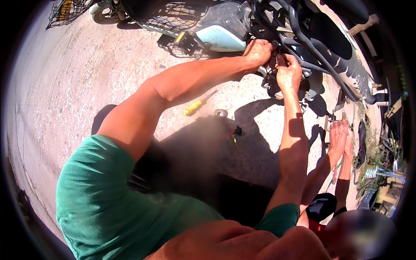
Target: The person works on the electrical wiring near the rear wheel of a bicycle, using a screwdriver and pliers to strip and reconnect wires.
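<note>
The big bike (223,19), with its pale blue panel (222,38), lies across the top from 11 to 2 o'clock. The left hand (259,51), at 1 o'clock, has bent fingers up against the bike's dark parts. The right hand (289,71), at 2 o'clock, has its fingers and thumb close together right beside it. I cannot tell what either hand grips, because the tips are hard to see. Just above the middle, toward 11 o'clock, a yellow screwdriver (195,107) lies on the ground. Another person's hands (339,136) are at 3 o'clock.
</note>
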`<act>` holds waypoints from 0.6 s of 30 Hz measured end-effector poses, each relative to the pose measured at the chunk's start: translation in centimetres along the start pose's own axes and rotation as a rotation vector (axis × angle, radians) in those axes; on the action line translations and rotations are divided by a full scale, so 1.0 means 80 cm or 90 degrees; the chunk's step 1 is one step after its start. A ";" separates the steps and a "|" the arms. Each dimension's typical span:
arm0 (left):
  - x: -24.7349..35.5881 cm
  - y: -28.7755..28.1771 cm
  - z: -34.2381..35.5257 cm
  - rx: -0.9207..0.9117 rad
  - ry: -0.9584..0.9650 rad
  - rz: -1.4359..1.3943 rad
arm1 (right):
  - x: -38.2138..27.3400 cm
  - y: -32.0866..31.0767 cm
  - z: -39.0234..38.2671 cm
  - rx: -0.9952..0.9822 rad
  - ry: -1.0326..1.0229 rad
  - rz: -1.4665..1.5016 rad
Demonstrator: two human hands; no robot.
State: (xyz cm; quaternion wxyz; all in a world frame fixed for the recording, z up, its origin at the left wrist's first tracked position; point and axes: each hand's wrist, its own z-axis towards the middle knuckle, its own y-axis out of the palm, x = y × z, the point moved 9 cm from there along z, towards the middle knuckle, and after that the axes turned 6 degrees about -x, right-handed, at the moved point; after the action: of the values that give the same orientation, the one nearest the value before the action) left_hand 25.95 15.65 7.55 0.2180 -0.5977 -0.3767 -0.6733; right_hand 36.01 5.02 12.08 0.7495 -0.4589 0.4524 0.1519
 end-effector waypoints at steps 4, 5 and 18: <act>0.055 0.011 -0.032 -0.016 0.121 0.164 | 0.027 -0.007 0.005 0.056 -0.042 -0.040; 0.071 0.010 -0.044 -0.018 0.172 0.209 | 0.020 -0.002 0.004 0.062 -0.054 -0.043; 0.092 0.027 -0.038 -0.069 0.373 0.613 | 0.011 -0.006 0.001 0.010 -0.028 -0.014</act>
State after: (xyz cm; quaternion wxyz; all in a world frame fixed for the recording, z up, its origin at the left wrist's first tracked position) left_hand 24.22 13.11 15.18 0.5648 -0.5004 0.0498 -0.6542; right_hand 36.83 4.70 11.66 0.7642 -0.4547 0.4321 0.1500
